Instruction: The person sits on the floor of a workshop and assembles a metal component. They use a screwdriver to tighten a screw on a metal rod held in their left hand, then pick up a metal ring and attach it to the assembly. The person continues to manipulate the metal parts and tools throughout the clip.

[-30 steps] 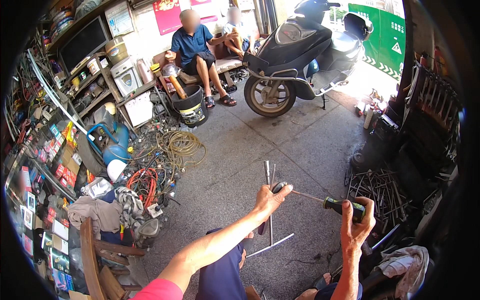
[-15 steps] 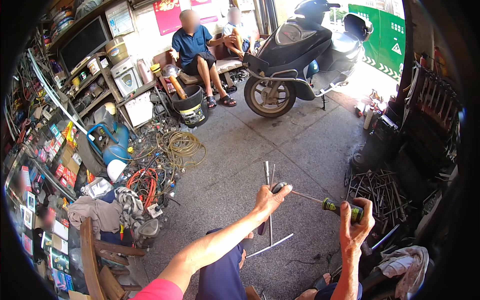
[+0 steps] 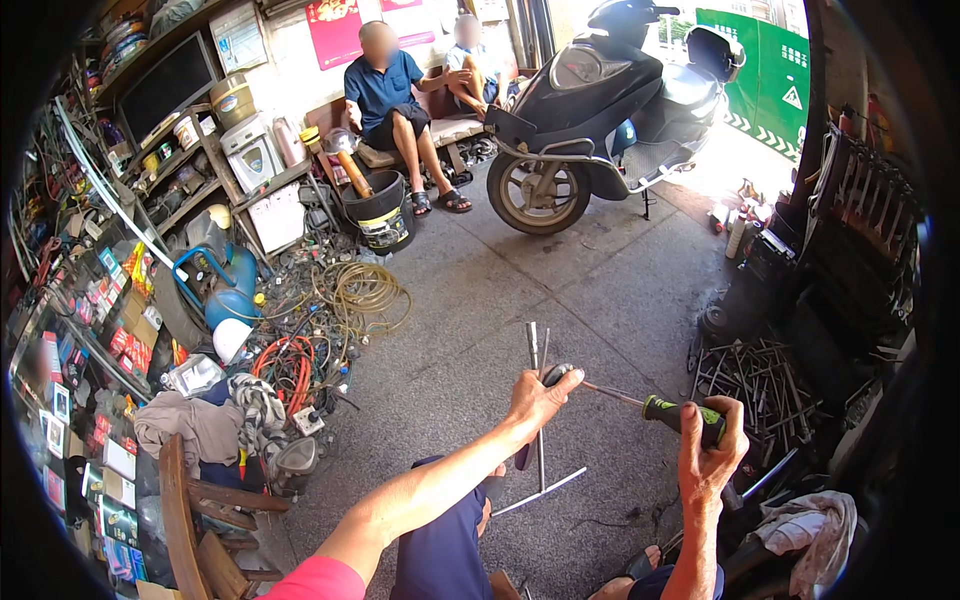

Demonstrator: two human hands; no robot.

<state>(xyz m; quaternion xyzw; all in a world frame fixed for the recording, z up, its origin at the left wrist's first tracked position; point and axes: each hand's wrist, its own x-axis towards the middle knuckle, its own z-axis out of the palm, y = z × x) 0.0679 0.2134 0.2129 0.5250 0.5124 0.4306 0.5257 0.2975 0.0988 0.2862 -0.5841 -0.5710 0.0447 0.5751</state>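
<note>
My right hand (image 3: 716, 458) is wrapped round the green-and-black handle of a screwdriver (image 3: 680, 414). Its thin shaft points left, and the tip ends at a small dark rounded part (image 3: 557, 374). That part is pinched between the thumb and fingers of my left hand (image 3: 538, 402); its kind does not show clearly. Behind the left hand runs a long metal T-handle wrench (image 3: 543, 462), its crossbar toward me and a socket-like end pointing away. A thinner rod (image 3: 545, 345) shows beside it. Whether the left hand touches either is hidden.
Metal tools lie heaped (image 3: 760, 390) at the right, beside a rag (image 3: 815, 535). Cables and coiled hose (image 3: 365, 300) cover the left floor. A black scooter (image 3: 590, 130) stands ahead. Two people sit on a bench (image 3: 450, 130) behind a black bucket (image 3: 382, 215). A wooden chair (image 3: 178, 510) stands near left.
Both hands, the screwdriver and the dark part stay almost where they were. The seated person in the blue shirt has shifted slightly.
</note>
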